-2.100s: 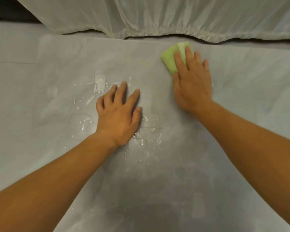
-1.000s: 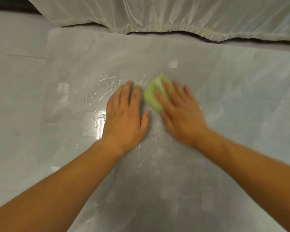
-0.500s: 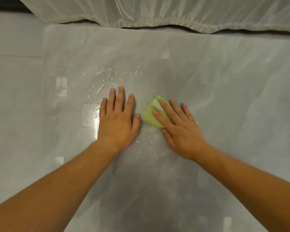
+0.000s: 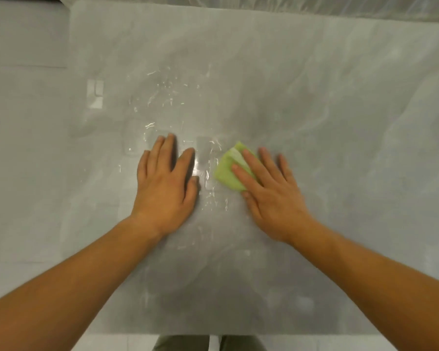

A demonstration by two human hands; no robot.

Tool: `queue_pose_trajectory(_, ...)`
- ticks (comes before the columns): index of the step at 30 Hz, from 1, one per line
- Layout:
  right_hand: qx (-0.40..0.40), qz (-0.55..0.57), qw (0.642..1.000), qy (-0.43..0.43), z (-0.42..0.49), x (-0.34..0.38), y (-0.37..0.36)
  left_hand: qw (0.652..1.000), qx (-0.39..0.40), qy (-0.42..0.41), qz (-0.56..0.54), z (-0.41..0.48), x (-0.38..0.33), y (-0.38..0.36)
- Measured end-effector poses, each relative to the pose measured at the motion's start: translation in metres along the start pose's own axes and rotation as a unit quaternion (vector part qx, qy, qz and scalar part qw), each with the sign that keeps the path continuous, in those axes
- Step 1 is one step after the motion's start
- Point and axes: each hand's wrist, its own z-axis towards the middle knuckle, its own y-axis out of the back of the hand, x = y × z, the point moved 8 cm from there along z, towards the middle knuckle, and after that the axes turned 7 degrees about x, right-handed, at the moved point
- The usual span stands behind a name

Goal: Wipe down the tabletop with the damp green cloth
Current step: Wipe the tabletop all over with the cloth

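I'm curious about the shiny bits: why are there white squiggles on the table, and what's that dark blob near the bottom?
In the head view, the squiggles are light glinting off wet streaks on the table; also in the head view, the dark blob is probably the person's own shadow or reflection, and the right hand on the cloth looks slightly blurred.

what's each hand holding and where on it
Right hand presses the green cloth under flat fingers, over its right half; left hand holds nothing, flat on tabletop.
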Motion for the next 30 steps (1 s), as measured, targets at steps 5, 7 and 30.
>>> queue_pose_trajectory(5, -0.062, 0.054, 0.973, -0.213, 0.043, -0.086, 0.034, 0.998, -0.005, 0.059, 0.014, -0.031, 0.010, -0.020)
queue_pose_trajectory(7, -0.076, 0.054, 0.970, -0.225, 0.037, -0.075, 0.029, 0.998, -0.012, 0.065, 0.023, -0.033, 0.008, -0.025)
queue_pose_trajectory(30, 0.015, -0.016, 0.999, 0.036, -0.069, 0.057, -0.037, 0.999, 0.001, 0.028, -0.020, -0.043, 0.016, -0.025)
